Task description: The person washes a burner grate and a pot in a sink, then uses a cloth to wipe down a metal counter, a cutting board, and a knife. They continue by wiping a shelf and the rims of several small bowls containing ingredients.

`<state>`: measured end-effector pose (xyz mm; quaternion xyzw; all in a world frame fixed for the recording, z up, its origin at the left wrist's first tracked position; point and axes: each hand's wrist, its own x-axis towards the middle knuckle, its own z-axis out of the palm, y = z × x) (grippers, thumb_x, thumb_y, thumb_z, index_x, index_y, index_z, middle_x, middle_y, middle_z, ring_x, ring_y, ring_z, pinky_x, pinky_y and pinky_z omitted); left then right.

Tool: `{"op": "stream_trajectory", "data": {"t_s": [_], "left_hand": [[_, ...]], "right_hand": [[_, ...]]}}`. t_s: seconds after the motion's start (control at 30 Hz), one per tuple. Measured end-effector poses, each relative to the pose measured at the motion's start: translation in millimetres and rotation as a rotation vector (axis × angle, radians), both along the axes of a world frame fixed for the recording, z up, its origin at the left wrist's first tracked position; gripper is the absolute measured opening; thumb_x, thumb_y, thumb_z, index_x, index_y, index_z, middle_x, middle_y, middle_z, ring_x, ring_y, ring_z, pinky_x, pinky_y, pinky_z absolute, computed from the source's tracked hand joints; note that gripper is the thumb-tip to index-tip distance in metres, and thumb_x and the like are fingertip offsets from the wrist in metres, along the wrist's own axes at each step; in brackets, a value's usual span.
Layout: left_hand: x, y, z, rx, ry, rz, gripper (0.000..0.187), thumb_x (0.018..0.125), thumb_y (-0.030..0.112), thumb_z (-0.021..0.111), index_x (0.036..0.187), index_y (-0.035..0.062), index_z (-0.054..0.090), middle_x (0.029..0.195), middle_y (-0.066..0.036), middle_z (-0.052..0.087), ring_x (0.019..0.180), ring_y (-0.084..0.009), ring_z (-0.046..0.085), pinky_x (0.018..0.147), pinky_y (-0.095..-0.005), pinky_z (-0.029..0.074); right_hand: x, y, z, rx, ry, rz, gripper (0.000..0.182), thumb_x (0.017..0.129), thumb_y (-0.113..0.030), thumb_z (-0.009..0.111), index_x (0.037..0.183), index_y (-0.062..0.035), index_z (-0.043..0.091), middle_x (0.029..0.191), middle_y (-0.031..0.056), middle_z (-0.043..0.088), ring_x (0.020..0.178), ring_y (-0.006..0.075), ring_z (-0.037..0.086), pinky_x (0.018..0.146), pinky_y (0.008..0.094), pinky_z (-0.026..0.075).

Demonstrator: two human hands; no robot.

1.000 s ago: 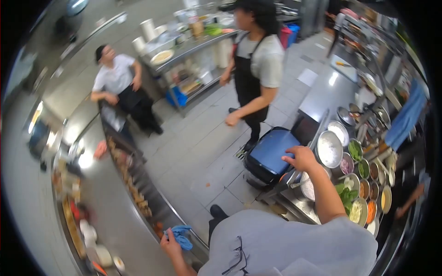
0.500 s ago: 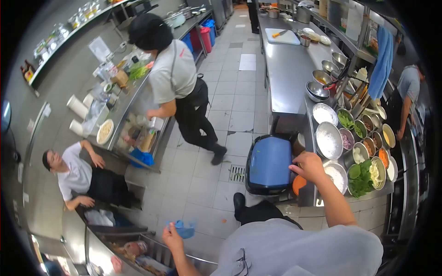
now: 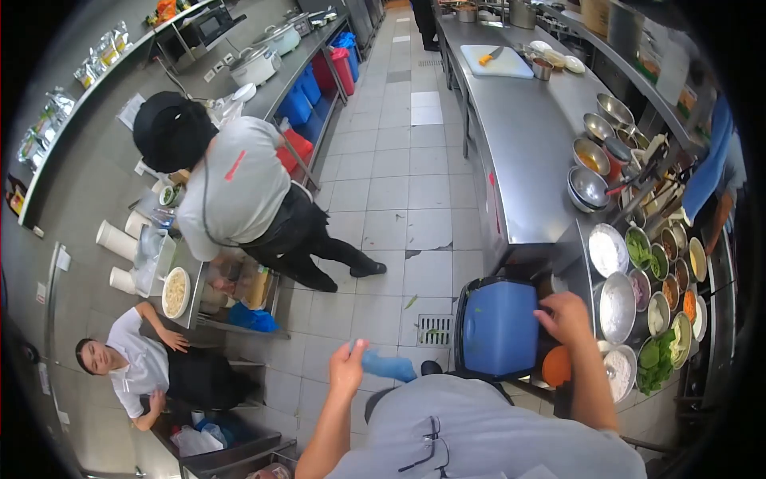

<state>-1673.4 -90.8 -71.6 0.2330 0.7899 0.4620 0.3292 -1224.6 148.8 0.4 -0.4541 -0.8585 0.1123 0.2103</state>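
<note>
My left hand (image 3: 347,369) is closed on a thin, see-through blue disposable glove (image 3: 389,366), which trails to the right above the floor. Its exact shape is smeared. My right hand (image 3: 565,316) hovers at the right edge of a bin with a blue lid (image 3: 501,327). Its fingers are loosely bent and apart, with nothing visible in them. Just below that hand is an orange round container (image 3: 557,367), partly hidden by my forearm.
Metal bowls of white powder (image 3: 617,307) and several tubs of cut vegetables stand on the right counter. A steel table (image 3: 519,160) carries a cutting board (image 3: 496,61) with a knife. One person (image 3: 239,180) stands at the left counter; another person (image 3: 171,351) is lower left.
My left hand has moved right and up with the blue glove. The bin and right counter appear farther right and lower in view. The person at the left counter has turned and moved left.
</note>
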Motion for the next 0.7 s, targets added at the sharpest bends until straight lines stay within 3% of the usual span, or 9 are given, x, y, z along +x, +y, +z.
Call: {"op": "stream_trajectory", "data": {"t_s": [0.07,0.13,0.2,0.27,0.33,0.43,0.5,0.57,0.7], "left_hand": [[4,53,28,0.103,-0.278,-0.111,0.032,0.105,0.029,0.064,0.109,-0.001,0.074,0.097,-0.009,0.077,0.091,-0.0144,0.07,0.082,-0.032,0.055],[0,94,47,0.136,-0.373,-0.19,0.031,0.106,0.028,0.063,0.11,-0.001,0.074,0.099,-0.009,0.077,0.093,-0.0142,0.07,0.084,-0.0319,0.055],[-14,131,70,0.165,-0.46,-0.273,0.03,0.107,0.027,0.062,0.111,-0.001,0.074,0.1,-0.01,0.077,0.094,-0.0141,0.07,0.085,-0.0318,0.056],[-38,168,95,0.282,-0.578,-0.412,0.031,0.109,0.025,0.059,0.112,-0.0017,0.073,0.103,-0.011,0.077,0.096,-0.0144,0.07,0.087,-0.032,0.056],[-77,206,104,0.352,-0.539,-0.479,0.032,0.108,0.027,0.06,0.112,-0.0025,0.072,0.104,-0.013,0.077,0.097,-0.017,0.071,0.09,-0.0342,0.056],[-142,257,90,0.389,-0.319,-0.515,0.033,0.108,0.029,0.061,0.112,-0.0029,0.071,0.105,-0.014,0.076,0.097,-0.0194,0.071,0.092,-0.0363,0.056],[-192,286,59,0.37,-0.122,-0.504,0.033,0.108,0.028,0.06,0.112,-0.0024,0.071,0.104,-0.013,0.076,0.097,-0.0192,0.071,0.091,-0.0361,0.056],[-240,308,9,0.112,-0.59,-0.261,0.032,0.108,0.027,0.06,0.111,-0.0018,0.072,0.102,-0.011,0.075,0.094,-0.0176,0.07,0.088,-0.0357,0.056],[-267,402,20,0.044,-0.419,-0.469,0.032,0.106,0.029,0.062,0.112,-0.0007,0.074,0.1,-0.007,0.074,0.087,-0.0139,0.067,0.082,-0.0328,0.055]], "right_hand": [[-57,15,-6,-0.112,-0.054,0.091,0.038,0.084,-0.036,0.082,0.107,-0.0059,0.076,0.11,0.0149,0.075,0.105,0.0361,0.068,0.094,0.0474,0.055],[-128,20,-5,-0.24,-0.004,0.258,0.077,0.077,-0.049,0.087,0.14,-0.0114,0.063,0.142,0.0199,0.061,0.132,0.0399,0.055,0.111,0.0489,0.046],[-195,26,-13,-0.277,-0.003,0.346,0.1,0.07,-0.055,0.09,0.153,-0.0156,0.05,0.155,0.0237,0.045,0.141,0.0448,0.045,0.116,0.0514,0.04],[-248,39,-22,-0.165,0.01,0.348,0.084,0.077,-0.051,0.087,0.148,-0.0166,0.056,0.143,0.0193,0.058,0.133,0.0408,0.052,0.111,0.0534,0.042],[-289,72,-50,-0.341,-0.003,0.521,0.051,0.091,-0.044,0.075,0.132,-0.0146,0.065,0.123,0.0155,0.069,0.119,0.0382,0.062,0.102,0.0519,0.048],[-326,129,-68,-0.542,-0.206,0.387,0.027,0.101,-0.033,0.063,0.112,-0.0087,0.068,0.108,0.0147,0.071,0.106,0.0376,0.066,0.091,0.0499,0.051],[-340,171,-80,-0.587,-0.079,0.292,0.026,0.101,-0.031,0.061,0.107,-0.007,0.068,0.107,0.0166,0.071,0.103,0.0384,0.066,0.088,0.049,0.052],[-351,208,-93,-0.587,0.085,0.214,0.022,0.101,-0.028,0.062,0.103,-0.0078,0.07,0.099,0.0159,0.07,0.097,0.0385,0.066,0.082,0.0477,0.052],[-398,268,-84,-0.619,0.009,0.117,0.022,0.099,-0.029,0.065,0.105,-0.0087,0.071,0.1,0.0142,0.07,0.097,0.0374,0.066,0.083,0.0465,0.053]]}}
